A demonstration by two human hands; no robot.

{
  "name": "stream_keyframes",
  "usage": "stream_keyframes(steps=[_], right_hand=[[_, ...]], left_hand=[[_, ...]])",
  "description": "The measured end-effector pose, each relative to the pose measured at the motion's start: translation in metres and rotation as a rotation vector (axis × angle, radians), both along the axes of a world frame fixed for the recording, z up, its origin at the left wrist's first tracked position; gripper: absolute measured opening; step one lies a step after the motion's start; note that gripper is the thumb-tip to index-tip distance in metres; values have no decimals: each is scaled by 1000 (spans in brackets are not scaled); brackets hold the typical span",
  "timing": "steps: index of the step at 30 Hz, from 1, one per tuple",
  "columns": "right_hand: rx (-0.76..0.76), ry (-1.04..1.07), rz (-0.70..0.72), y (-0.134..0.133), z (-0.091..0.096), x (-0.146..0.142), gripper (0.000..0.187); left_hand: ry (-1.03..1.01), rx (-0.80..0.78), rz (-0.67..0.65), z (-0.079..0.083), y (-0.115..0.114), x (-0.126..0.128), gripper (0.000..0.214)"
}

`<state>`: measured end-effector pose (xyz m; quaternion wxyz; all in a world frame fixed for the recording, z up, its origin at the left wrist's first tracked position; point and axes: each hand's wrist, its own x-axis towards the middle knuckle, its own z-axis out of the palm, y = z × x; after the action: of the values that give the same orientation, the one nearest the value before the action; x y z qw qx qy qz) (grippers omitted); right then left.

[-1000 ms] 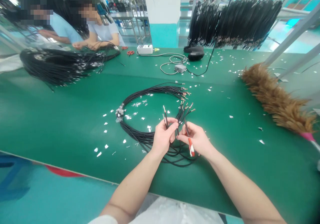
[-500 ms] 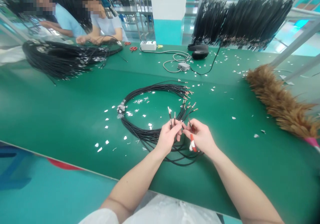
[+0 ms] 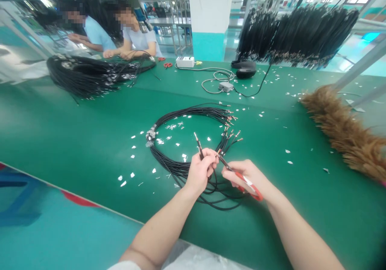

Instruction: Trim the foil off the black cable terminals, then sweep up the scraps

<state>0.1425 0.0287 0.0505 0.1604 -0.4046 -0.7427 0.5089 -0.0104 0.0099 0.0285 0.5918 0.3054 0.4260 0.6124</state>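
Note:
A coil of thin black wires [image 3: 181, 119] with bare metal ends lies on the green table [image 3: 75, 141] in front of me. My left hand [image 3: 200, 171] is closed around a few wire ends that stick up above its fingers. My right hand [image 3: 249, 177] grips small red-handled scissors [image 3: 249, 184], their dark tip pointing at the wire ends by my left fingers. Small white scraps [image 3: 132, 157] are scattered around the coil.
A brown feather duster [image 3: 343, 133] lies at the right. A large heap of black wires [image 3: 87, 75] sits far left, where two other people work. More wires [image 3: 301, 32] hang above the back. A white box [image 3: 185, 62], grey cable [image 3: 217, 79] and red scissors [image 3: 168, 65] lie behind.
My right hand has drawn back to the right and turned the scissors, whose tip now points at the wire ends. My left hand keeps its grip on the wires.

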Motion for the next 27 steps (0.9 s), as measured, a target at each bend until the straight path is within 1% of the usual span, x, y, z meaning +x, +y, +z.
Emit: stream_keyframes(steps=[4, 13, 17, 22, 24, 27], right_hand=[[-106, -20, 16, -1, 6, 0, 35], [-159, 16, 26, 0, 3, 2, 35], [-164, 51, 11, -1, 1, 3, 34], [-274, 152, 16, -4, 1, 0, 33], [-303, 176, -4, -7, 0, -2, 32], [-306, 187, -61, -11, 0, -5, 30]], left_hand=[[59, 30, 52, -1, -2, 1, 13], [63, 65, 64, -3, -4, 1, 16], [87, 77, 44, -5, -4, 1, 15], [106, 91, 57, -9, -4, 1, 15], [102, 97, 74, -10, -4, 0, 16], [98, 110, 74, -11, -3, 0, 17]])
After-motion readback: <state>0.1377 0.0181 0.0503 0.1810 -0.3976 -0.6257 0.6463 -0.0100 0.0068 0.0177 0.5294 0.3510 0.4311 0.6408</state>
